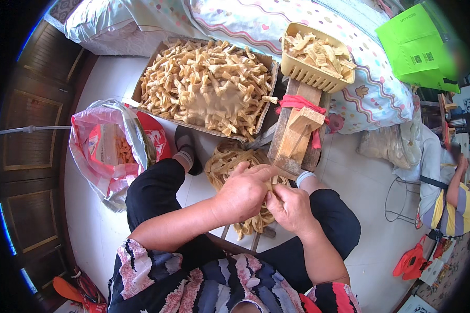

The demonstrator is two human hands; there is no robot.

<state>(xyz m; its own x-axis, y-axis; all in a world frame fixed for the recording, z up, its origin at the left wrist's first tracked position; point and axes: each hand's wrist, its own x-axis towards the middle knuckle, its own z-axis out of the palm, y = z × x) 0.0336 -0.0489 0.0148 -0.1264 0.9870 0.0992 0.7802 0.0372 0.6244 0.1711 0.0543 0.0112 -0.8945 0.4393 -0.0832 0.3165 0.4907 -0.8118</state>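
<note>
My left hand (pixel 245 192) and my right hand (pixel 292 209) meet over my lap, fingers closed and almost touching. A bit of pale tan strip (pixel 269 185) shows between them; most of it is hidden by the fingers. Below and behind my hands lies a heap of long, soft tan strips (pixel 227 157), some hanging down toward a low wooden frame. Just beyond, a cardboard box (pixel 136 93) is heaped with short tan pieces (pixel 206 86) that look knotted or bunched.
A wooden bench (pixel 318 95) with a red cloth tie (pixel 302 102) carries a yellow plastic basket (pixel 318 78) of flat tan pieces. A pink-and-silver bag (pixel 86 133) stands left. Another person (pixel 449 201) sits at far right. A patterned bedspread (pixel 235 23) spans the back.
</note>
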